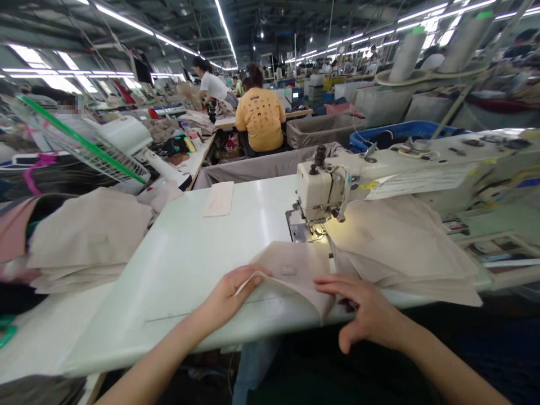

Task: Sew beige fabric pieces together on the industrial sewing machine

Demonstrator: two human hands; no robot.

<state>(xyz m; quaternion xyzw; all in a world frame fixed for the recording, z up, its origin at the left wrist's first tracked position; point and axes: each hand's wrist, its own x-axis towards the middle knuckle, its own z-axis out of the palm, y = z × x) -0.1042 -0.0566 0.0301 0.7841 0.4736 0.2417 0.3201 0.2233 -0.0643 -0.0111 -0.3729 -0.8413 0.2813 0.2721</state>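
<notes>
A beige cloth panel [274, 256] lies on the pale tabletop [189, 253], just in front of the presser foot [317, 229] of a sewing machine [318, 191]. The person's 2 bare hands meet it from the near side. The left hand [236, 289] pinches the panel's left edge between thumb and fingers, lifting it slightly. The right hand [371, 312] is spread, its fingertips on the cloth and its thumb held apart below. Whether anything is under that palm, the view does not tell.

From the left hand, the panel extends rightward and away towards the presser foot; the right fingertips are the nearer to the foot, almost straight below it. The near edge slants from the left fingers down to a corner at the table's front. The panel's long axis cannot be told, as its right side runs into other folds. A small rectangular patch [289, 270] sits between the hands, and more beige cloth [400, 247] spreads right of the needle area.
</notes>
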